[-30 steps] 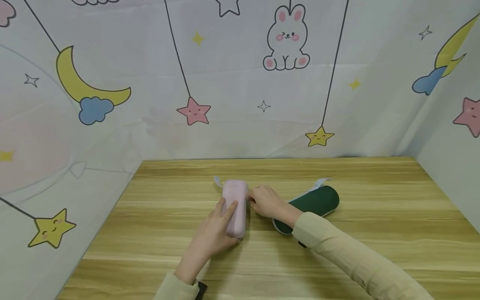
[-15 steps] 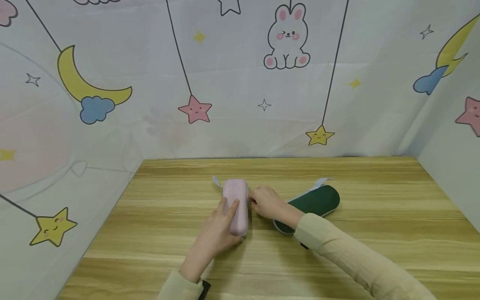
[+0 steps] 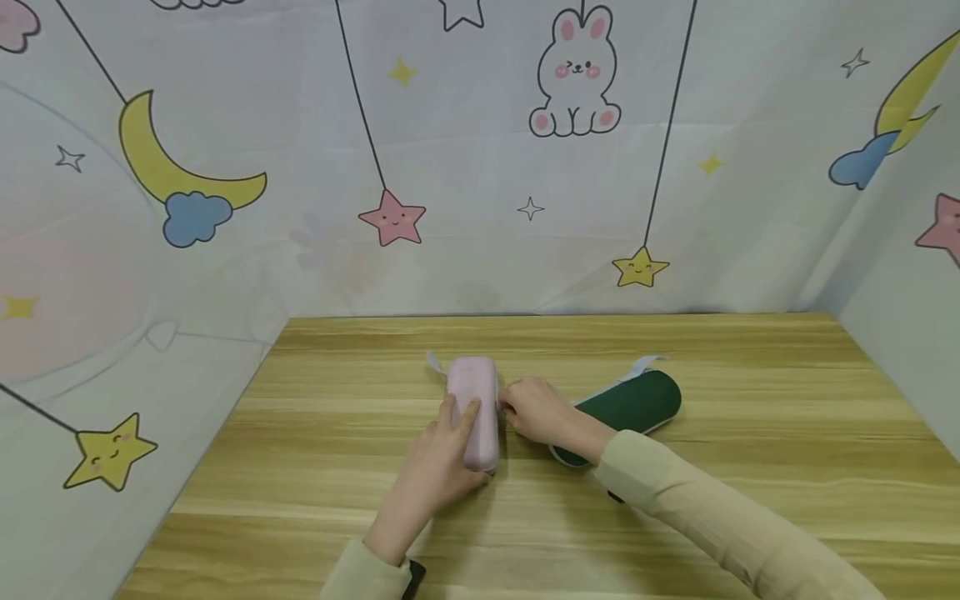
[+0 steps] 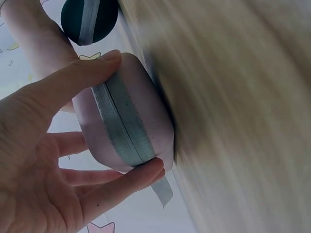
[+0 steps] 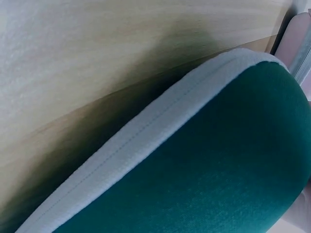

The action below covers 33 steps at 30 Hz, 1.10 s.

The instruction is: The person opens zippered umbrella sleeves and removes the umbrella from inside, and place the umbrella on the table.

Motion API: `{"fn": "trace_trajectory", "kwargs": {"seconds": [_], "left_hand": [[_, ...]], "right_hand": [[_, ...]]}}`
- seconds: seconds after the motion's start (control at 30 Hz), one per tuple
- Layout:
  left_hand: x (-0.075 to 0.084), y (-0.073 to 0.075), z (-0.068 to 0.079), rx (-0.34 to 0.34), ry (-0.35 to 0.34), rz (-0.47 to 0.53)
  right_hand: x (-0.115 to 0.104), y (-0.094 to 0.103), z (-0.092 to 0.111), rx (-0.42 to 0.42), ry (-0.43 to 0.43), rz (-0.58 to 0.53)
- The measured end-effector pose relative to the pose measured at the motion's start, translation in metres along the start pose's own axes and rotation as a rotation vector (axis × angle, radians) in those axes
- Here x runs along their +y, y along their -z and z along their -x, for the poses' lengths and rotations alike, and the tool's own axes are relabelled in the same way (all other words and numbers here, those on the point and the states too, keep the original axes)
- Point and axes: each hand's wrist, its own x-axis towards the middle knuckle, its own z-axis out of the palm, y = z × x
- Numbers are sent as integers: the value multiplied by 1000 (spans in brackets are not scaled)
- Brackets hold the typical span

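Your left hand [image 3: 435,460] has its fingers round the pink case [image 3: 472,379] left of the green case [image 3: 637,402]; your right hand [image 3: 536,408] curls nearer the green case, its fingers' hold unclear; slack left fingers could let a tug skew the pink case.

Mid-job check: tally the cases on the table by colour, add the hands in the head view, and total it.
Pink case: 1
Green case: 1
Hands (left hand, right hand): 2
Total: 4
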Motion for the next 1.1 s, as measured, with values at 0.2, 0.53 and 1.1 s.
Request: {"fn": "trace_trajectory", "kwargs": {"seconds": [0.2,0.53,1.1], "left_hand": [[5,0,-2,15,14,-25],[12,-2,-5,14,51,-53],[19,-6,-8,40,64,-90]], "right_hand": [[-1,2,2,-1,4,-14],[-1,5,5,-8,13,23],[-1,7,8,-40,10,25]]}}
